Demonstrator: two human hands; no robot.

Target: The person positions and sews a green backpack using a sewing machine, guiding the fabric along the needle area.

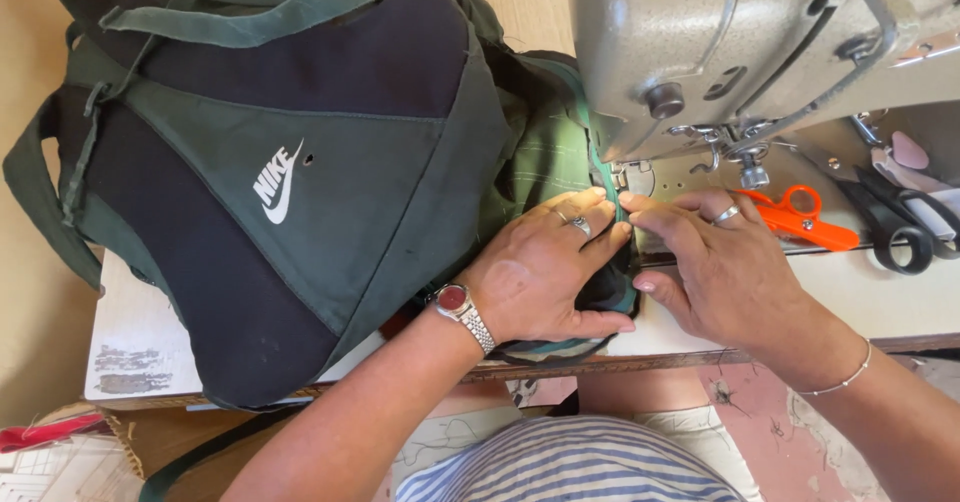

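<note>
Pressing down side by side, the left hand [535, 272] and the right hand [715, 267] pin a folded edge of the backpack [290, 182] just before the needle area of the sewing machine [760, 42]. Fingers of the left hand [590, 212] lie flat and close together on green lining with pale stripes, thumb tucked under the dark fold; the right fingers [660, 217] are together too, tips touching the left ones along a teal binding strip [605, 177]. Each hand wears rings; the left wrist carries a metal watch [455, 304] with a red face, the right a thin bangle [845, 377].

Soft dark-green and black fabric makes up the bag, with a white logo, webbing straps and a rounded triangular front panel. It spreads leftward from the fingers over the pale table [140, 332]. Right of the hands lie orange snips [800, 217] and black scissors [900, 227].
</note>
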